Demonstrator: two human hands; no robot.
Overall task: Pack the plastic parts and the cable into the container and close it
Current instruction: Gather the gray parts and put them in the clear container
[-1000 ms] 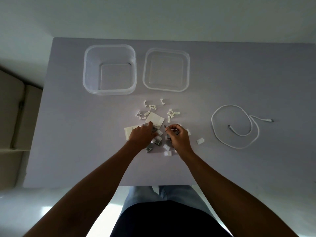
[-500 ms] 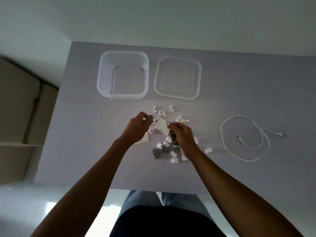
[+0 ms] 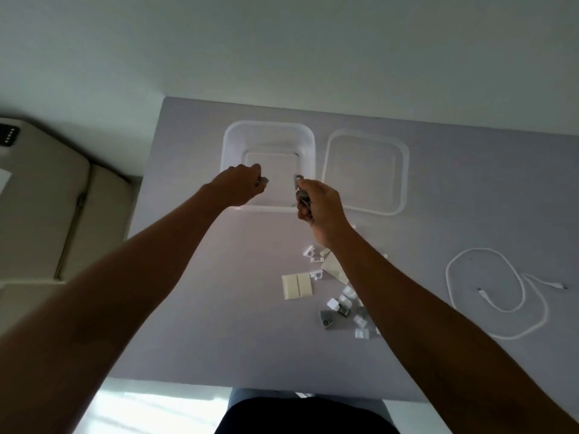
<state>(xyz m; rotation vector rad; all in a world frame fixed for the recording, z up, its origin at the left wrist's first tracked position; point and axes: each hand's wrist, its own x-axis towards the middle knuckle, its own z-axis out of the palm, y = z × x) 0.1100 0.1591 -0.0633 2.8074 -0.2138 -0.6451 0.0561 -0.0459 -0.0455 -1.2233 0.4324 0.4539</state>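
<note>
A clear square container (image 3: pixel 269 128) stands open at the back of the grey table (image 3: pixel 194 277). Its clear lid (image 3: pixel 366 136) lies flat to its right. My left hand (image 3: pixel 238 186) is over the container's front left and pinches a small grey plastic part (image 3: pixel 264 181). My right hand (image 3: pixel 319 205) is over the container's front right and grips grey plastic parts (image 3: pixel 299 183). A pile of white and grey plastic parts (image 3: pixel 332 296) lies on the table under my right forearm. A coiled white cable (image 3: pixel 498 292) lies to the right.
A beige cushioned seat (image 3: pixel 40 198) stands left of the table. The table's near edge runs just in front of my body.
Both hands have lifted from the pile with plastic parts and moved forward over the open container. The camera view has shifted left and tilted.
</note>
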